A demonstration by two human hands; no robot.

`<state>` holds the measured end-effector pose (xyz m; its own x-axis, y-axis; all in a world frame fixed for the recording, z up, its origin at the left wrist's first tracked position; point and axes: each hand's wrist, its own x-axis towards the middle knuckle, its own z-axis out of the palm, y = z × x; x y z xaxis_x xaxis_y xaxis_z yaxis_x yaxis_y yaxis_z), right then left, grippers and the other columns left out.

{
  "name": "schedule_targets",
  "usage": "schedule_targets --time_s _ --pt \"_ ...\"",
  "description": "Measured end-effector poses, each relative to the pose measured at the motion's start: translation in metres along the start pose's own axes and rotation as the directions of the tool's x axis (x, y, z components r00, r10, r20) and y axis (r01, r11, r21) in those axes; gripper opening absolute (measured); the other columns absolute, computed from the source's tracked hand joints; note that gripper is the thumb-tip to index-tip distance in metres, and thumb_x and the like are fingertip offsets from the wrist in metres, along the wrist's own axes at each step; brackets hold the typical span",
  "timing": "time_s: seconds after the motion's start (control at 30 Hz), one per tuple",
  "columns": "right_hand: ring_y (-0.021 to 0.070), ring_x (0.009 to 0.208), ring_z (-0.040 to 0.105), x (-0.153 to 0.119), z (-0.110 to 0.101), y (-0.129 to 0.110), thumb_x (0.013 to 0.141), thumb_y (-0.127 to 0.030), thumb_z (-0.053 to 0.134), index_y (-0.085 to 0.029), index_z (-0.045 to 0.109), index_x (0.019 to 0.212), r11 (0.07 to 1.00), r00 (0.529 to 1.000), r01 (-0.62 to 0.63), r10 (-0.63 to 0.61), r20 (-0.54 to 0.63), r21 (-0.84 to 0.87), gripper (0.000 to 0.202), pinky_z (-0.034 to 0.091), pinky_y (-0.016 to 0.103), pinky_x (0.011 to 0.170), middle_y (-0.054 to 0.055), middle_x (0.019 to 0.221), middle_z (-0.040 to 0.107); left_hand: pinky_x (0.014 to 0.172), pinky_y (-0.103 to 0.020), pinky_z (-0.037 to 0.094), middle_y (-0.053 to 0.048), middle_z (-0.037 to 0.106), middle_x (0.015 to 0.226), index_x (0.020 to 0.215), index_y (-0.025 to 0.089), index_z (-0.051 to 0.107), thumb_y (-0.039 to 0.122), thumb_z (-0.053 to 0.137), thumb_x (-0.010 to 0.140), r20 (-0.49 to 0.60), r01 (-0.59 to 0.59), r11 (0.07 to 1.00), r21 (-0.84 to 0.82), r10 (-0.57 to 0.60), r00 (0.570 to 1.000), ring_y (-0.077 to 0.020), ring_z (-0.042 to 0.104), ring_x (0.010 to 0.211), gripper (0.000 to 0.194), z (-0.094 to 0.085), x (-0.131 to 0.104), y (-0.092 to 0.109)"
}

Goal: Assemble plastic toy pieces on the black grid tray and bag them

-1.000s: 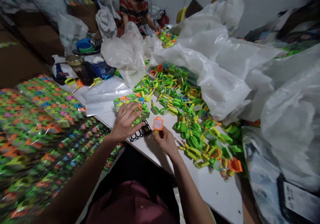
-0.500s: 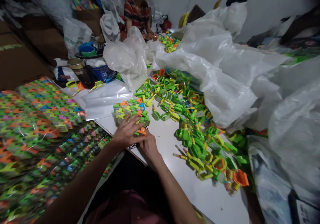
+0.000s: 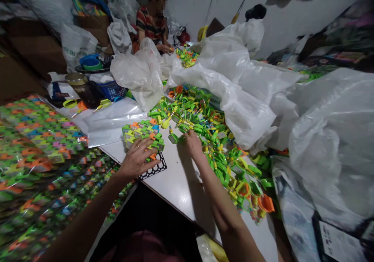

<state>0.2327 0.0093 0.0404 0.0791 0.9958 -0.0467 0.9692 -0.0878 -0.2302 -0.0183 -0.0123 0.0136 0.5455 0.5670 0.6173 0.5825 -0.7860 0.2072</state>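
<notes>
Black grid tray [image 3: 154,171], part-filled, at the desk's [image 3: 175,188] near edge. Left hand [image 3: 134,158] spread over packed pieces [image 3: 143,130]. Right hand [image 3: 193,146] at loose pile [image 3: 223,170], curled; pinch can't be told. Uneven left-hand pressure could tip tray, spilling pieces.

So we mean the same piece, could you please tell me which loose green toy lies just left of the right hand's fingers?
The grey-faced green toy jutting onto the white table; the other loose ones bunch in the pile.
</notes>
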Motion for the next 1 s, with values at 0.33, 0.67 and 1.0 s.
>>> schedule_targets --time_s 0.33,0.67,1.0 --pt "0.0243 0.101 0.057 -0.053 0.016 -0.012 0.09 -0.009 0.041 -0.013 0.063 0.112 0.969 0.973 0.184 -0.156 0.168 -0.163 0.031 0.046 0.033 0.084 0.016 0.112 0.059 0.11 -0.051 0.037 -0.012 0.061 0.129 0.115 0.019 0.064 0.048 0.059 0.089 0.225 0.123 0.986 -0.11 -0.096 0.97 -0.0298 0.049 0.129 0.039 -0.022 0.033 0.003" --pt "0.0162 0.074 0.058 -0.054 0.046 -0.001 0.086 -0.028 0.052 -0.016 0.062 0.098 0.698 0.987 0.154 -0.08 -0.137 0.7 0.02 0.048 0.026 0.067 0.004 0.087 0.065 0.116 -0.05 0.027 -0.01 0.06 0.128 0.113 0.021 0.064 0.05 0.057 0.09 0.285 0.069 0.996 -0.051 -0.052 0.957 -0.0282 0.046 0.132 0.038 -0.008 0.025 0.001" --pt "0.02 0.079 0.062 -0.057 0.107 -0.045 0.082 -0.029 0.05 -0.018 0.065 0.093 0.614 0.968 0.249 -0.191 -0.166 0.749 0.022 0.051 0.03 0.076 0.006 0.087 0.069 0.112 -0.048 0.032 -0.012 0.062 0.126 0.112 0.021 0.065 0.06 0.061 0.084 0.226 0.046 0.999 -0.029 -0.038 0.973 -0.0298 0.049 0.128 0.048 -0.004 0.023 0.0"
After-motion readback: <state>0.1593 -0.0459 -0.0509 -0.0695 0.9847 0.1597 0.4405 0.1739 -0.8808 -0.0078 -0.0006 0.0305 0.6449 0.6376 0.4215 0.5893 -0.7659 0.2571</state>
